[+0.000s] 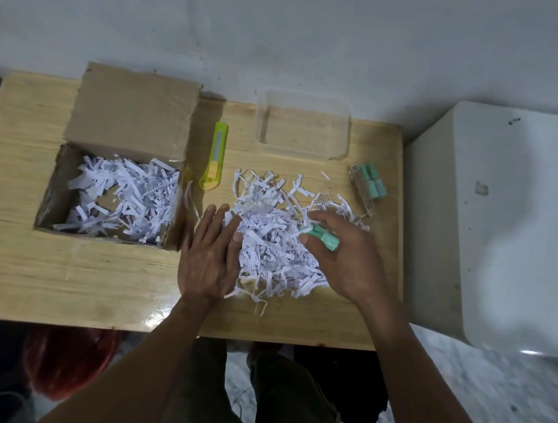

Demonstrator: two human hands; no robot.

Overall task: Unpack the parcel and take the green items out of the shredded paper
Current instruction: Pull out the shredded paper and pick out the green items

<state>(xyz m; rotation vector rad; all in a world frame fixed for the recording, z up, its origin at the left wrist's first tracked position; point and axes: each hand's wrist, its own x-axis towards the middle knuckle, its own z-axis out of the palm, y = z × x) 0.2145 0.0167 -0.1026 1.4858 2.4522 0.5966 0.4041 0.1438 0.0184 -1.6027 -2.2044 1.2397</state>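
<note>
A heap of white shredded paper [268, 237] lies on the wooden table [74, 279]. My right hand [345, 256] hovers over the heap's right side and pinches a small mint-green item [324, 238] between thumb and fingers. My left hand [211, 252] lies flat with straight fingers on the heap's left edge. Several more green items with clear bodies [368, 186] lie together at the table's right. The open cardboard parcel [110, 193] at the left still holds shredded paper, its flap standing up behind.
A yellow-green utility knife [215, 158] lies between the parcel and the heap. A clear plastic container [304, 124] stands at the back. A white block [497, 217] flanks the table's right edge. Something red sits under the table at the left.
</note>
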